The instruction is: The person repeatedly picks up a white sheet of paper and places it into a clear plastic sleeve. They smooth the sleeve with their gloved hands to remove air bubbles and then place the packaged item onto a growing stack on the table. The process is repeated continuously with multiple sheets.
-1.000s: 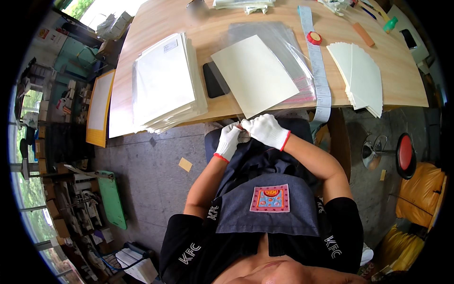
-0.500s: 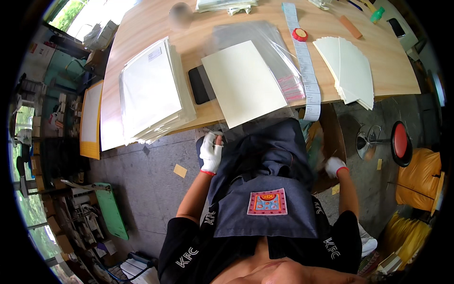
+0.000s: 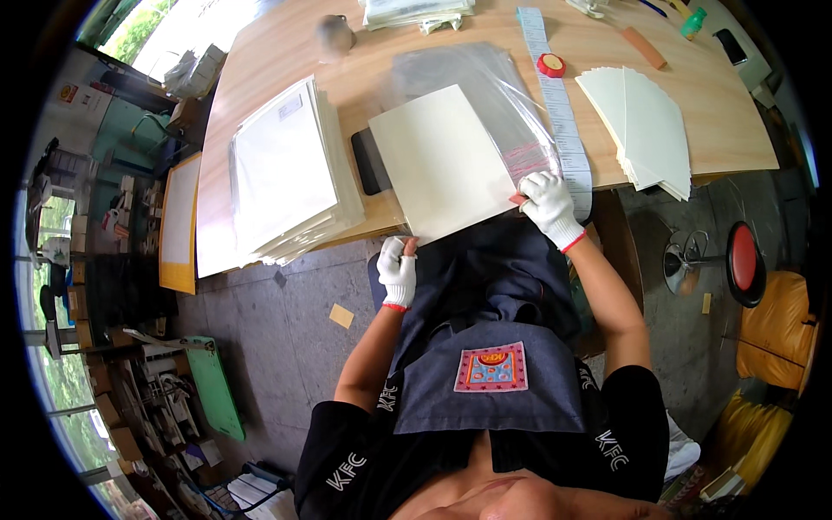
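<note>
Paper (image 3: 444, 165), one large cream sheet, lies at the front edge of the table (image 3: 277, 48), partly over clear bags (image 3: 464, 71). At its right corner the white-gloved right hand (image 3: 547, 205) closes thumb and fingers on it. The left hand (image 3: 398, 276), gloved too, curls beside the near corner; whether it pinches anything, I cannot tell. Leftward sits a wrapped stack (image 3: 282, 169); rightward, a printed strip (image 3: 568, 134), then fanned cards (image 3: 637, 126).

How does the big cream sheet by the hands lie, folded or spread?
Spread. The cream sheet shows one broad, unbroken face with no visible fold, its near corners beside the left hand and right hand.
</note>
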A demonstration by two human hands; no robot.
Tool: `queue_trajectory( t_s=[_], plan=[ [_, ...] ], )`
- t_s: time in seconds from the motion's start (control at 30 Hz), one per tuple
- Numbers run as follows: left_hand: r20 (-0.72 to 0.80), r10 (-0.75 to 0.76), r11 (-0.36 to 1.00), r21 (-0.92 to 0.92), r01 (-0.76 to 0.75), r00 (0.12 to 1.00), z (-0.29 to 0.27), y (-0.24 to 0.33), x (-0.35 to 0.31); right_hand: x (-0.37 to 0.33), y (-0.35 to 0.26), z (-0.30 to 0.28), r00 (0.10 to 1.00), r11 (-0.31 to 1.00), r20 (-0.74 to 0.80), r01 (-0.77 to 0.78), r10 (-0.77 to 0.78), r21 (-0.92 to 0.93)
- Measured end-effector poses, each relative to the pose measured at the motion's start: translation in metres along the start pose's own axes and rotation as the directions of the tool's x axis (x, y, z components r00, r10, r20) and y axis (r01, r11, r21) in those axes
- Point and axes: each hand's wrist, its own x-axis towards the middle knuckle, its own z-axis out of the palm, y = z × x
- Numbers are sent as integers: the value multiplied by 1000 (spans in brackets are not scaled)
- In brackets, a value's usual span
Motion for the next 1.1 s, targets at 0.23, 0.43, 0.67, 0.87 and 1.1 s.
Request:
queue_trajectory(
  t_s=[0.23, 0.43, 0.67, 0.87, 1.1],
  plan=[
    [-4, -496, 586, -739, 331, 868, 27, -7, -8, 8, -18, 20, 971, 960, -92, -232, 220, -156],
    [124, -603, 258, -905, 339, 788, 33, -10, -10, 18, -59, -3, 945, 973, -305, -170, 117, -154],
    [306, -540, 158, -878, 452, 784, 31, -9, -9, -6, -86, 34, 979, 972, 5, 200, -202, 124],
    [476, -666, -145, -838, 526, 574, 49, -39, -37, -73, -6, -13, 579, 806, -561, -417, 592, 420],
    [845, -275, 417, -324, 849, 458, 114, 54, -18, -153, 63, 22, 603, 428, -56, -495, 796, 756]
  ],
)
